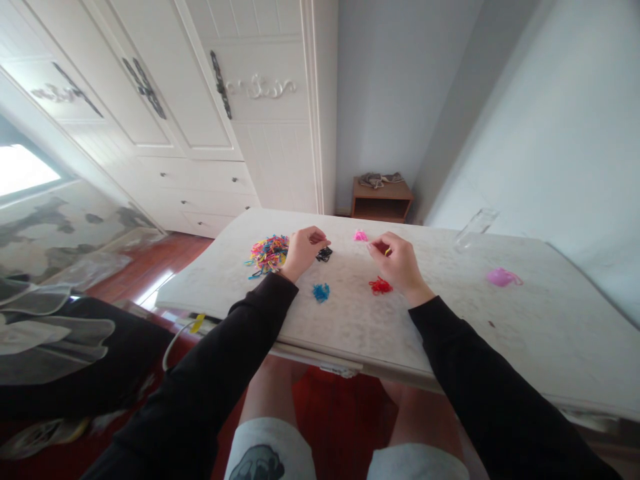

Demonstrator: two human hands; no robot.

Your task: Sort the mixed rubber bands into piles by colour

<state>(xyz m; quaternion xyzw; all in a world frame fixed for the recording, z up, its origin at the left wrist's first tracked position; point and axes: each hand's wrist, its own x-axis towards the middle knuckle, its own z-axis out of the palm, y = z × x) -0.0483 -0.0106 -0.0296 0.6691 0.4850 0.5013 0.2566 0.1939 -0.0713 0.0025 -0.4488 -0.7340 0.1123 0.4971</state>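
A mixed pile of coloured rubber bands (269,254) lies on the white table (450,320) at the left. My left hand (303,251) rests beside it, fingers pinched together just above a small black pile (324,254); what it pinches is too small to name. My right hand (397,261) is closed in a pinch on a small yellow band (387,252), with something red at its fingertips. Sorted little piles sit around the hands: blue (321,291), red (381,286) and pink (360,235).
A bigger pink heap (503,277) lies at the right of the table, and a clear plastic container (475,229) lies near the far right edge. A white wardrobe (210,113) stands behind, a wooden bedside table (381,199) in the corner.
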